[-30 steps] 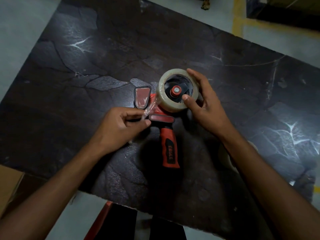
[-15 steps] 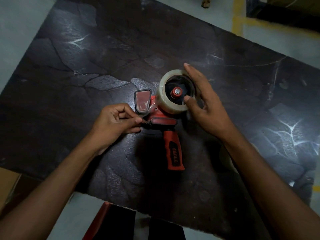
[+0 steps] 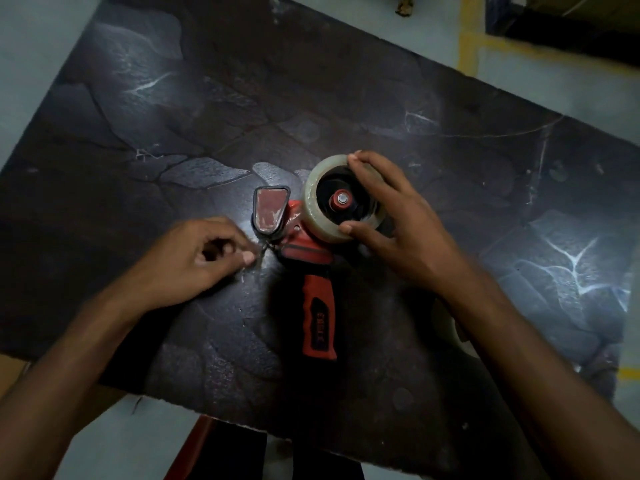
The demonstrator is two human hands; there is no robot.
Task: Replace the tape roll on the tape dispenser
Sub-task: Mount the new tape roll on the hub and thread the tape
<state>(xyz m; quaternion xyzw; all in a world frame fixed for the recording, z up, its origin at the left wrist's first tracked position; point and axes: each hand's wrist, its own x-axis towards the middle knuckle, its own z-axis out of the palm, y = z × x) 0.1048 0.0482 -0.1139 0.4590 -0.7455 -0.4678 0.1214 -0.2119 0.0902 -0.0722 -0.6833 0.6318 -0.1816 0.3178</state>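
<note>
A red-and-black tape dispenser (image 3: 311, 258) lies on its side near the middle of a dark, marble-patterned table (image 3: 173, 116), its handle (image 3: 319, 322) pointing toward the person. A clear tape roll (image 3: 320, 206) sits on the dispenser's hub, whose red centre and bolt (image 3: 342, 199) face upward. The right hand (image 3: 398, 223) grips the roll across its rim, fingertips on the far edge and thumb (image 3: 349, 229) pressed on the near edge (fingers clamped on the roll). The left hand (image 3: 194, 258) rests on the table just beside the dispenser's front flap (image 3: 270, 211), thumb and forefinger pinched together at a thin, glinting strip near the cutter; whether that strip is the tape's free end cannot be told. A second pale roll (image 3: 453, 327) lies partly hidden under the right forearm.
</note>
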